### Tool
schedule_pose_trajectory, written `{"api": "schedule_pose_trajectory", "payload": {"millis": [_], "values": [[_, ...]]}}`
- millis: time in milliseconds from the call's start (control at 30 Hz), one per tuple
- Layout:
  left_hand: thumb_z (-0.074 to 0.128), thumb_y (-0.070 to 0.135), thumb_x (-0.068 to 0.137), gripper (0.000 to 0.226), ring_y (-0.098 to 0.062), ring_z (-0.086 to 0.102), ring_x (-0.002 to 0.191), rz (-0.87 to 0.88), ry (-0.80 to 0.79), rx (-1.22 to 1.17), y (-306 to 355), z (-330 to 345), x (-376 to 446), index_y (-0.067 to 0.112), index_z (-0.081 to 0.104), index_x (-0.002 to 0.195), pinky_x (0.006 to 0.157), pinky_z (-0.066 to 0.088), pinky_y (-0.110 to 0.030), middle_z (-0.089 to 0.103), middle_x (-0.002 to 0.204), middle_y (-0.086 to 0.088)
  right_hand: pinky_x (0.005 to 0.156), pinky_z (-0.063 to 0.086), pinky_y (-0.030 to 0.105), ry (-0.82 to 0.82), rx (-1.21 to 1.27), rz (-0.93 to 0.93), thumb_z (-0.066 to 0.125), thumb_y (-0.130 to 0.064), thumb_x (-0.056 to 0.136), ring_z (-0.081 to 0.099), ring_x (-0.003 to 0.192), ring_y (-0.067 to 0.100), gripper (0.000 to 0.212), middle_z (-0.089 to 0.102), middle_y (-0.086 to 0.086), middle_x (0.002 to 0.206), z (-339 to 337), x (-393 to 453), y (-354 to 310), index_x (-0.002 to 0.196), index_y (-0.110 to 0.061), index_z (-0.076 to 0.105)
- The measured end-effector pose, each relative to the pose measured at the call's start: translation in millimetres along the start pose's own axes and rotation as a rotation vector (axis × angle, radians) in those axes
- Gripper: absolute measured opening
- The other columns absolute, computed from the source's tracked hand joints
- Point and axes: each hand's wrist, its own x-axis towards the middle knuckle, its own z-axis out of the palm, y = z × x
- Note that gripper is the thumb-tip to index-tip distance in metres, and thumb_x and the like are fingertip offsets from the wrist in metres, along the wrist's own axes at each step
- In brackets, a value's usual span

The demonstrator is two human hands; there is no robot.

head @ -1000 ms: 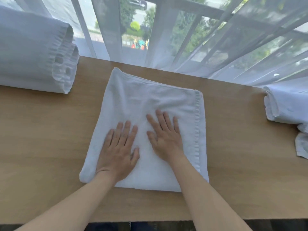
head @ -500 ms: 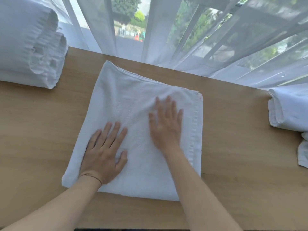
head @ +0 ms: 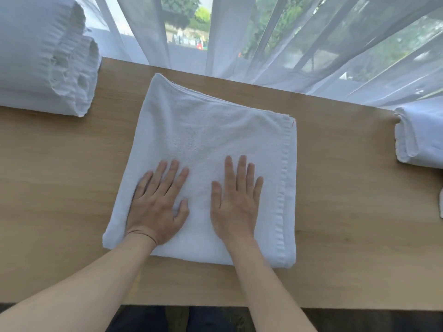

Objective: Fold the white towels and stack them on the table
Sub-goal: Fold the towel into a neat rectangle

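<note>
Head view: we read no writing or brand anywhere; only a tiny red stitch or tag shows at the far right corner of the folded white towel (head: 211, 140), too small to read. It is terry cloth, roughly square, several layers thick, with a flat woven hem band down its right edge, lying flat at the middle of the worktop (head: 347, 212), which is light wood-grain. Our left hand (head: 157, 207) lies palm down on its near left part, fingers (head: 167, 178) straight and slightly spread, holding nothing. Our right hand (head: 236, 202) lies flat beside it on the near middle, fingers straight, pressing the cloth. The hands are near each other, not touching. At far left we count one bulky stack of towels (head: 40, 56), white, ribbed edges showing. At the right edge sits one more folded pile (head: 422, 135), and a scrap of white cloth (head: 441, 202) below it, cut off. Sheer white curtain (head: 299, 44) hangs behind, pleated.
</note>
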Motion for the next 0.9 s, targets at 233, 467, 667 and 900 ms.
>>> {"api": "schedule_pose_trajectory", "payload": {"millis": [233, 467, 667, 900], "values": [[0.040, 0.039, 0.093, 0.066, -0.025, 0.025, 0.152, -0.019, -0.044, -0.046, 2, -5, 1, 0.019, 0.035, 0.156, 0.121, 0.023, -0.049, 0.029, 0.164, -0.004, 0.123, -0.008, 0.049, -0.071, -0.181, 0.274, 0.012, -0.054, 0.104, -0.025, 0.150, 0.014, 0.062, -0.021, -0.005, 0.166, -5, -33, 44, 0.157, -0.037, -0.014], [0.023, 0.033, 0.102, 0.060, -0.027, 0.011, 0.155, 0.030, -0.160, -0.030, 2, -10, -5, 0.018, 0.023, 0.159, 0.125, 0.009, -0.047, 0.016, 0.167, -0.004, 0.124, -0.005, 0.048, -0.035, -0.123, 0.112, 0.014, -0.057, 0.103, -0.015, 0.153, 0.017, 0.064, -0.012, -0.003, 0.168, 27, -53, -23, 0.159, -0.034, -0.006], [0.021, 0.053, 0.102, 0.067, -0.020, -0.009, 0.155, 0.248, -0.278, 0.029, -25, -12, 29, 0.029, 0.002, 0.161, 0.125, 0.000, -0.048, -0.006, 0.169, 0.002, 0.124, 0.008, 0.052, 0.045, -0.143, 0.107, 0.029, -0.052, 0.099, -0.001, 0.155, 0.021, 0.070, 0.003, 0.001, 0.169, 32, -48, -17, 0.161, -0.028, 0.008], [0.012, 0.061, 0.094, 0.073, -0.023, -0.004, 0.156, 0.133, -0.245, 0.082, -43, -7, 163, 0.031, 0.004, 0.161, 0.125, -0.005, -0.046, -0.001, 0.170, 0.001, 0.122, 0.014, 0.055, 0.119, -0.133, 0.097, 0.039, -0.045, 0.092, 0.010, 0.155, 0.025, 0.072, 0.014, 0.002, 0.168, 38, -45, -13, 0.160, -0.025, 0.021]]}}
